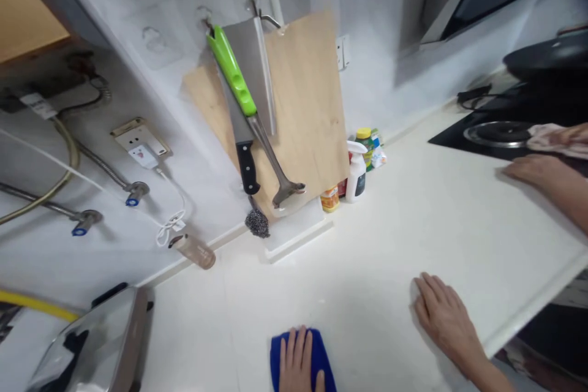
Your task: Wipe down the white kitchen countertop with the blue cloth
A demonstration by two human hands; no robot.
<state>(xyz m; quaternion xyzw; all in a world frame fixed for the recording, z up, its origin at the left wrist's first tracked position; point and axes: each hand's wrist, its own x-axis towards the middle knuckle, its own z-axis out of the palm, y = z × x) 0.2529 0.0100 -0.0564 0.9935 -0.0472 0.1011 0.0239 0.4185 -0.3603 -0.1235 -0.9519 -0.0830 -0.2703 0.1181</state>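
My left hand [296, 364] lies flat on a folded blue cloth [324, 370] at the bottom of the view. Its fingers are stretched out over the cloth, and the thumb is held apart at the right. To the right, my right hand [443, 318] rests palm down on the white countertop [362, 294], near its front edge, fingers extended and nothing in it. Part of the blue cloth is hidden under my left hand.
Another person's hands [535, 171] are at the right; one presses a pale cloth [544, 138] on the black stove [459, 135]. A cutting board [307, 98], knives and a green-handled peeler-like tool [232, 73] hang on the wall. A spray bottle [356, 177] stands at the back.
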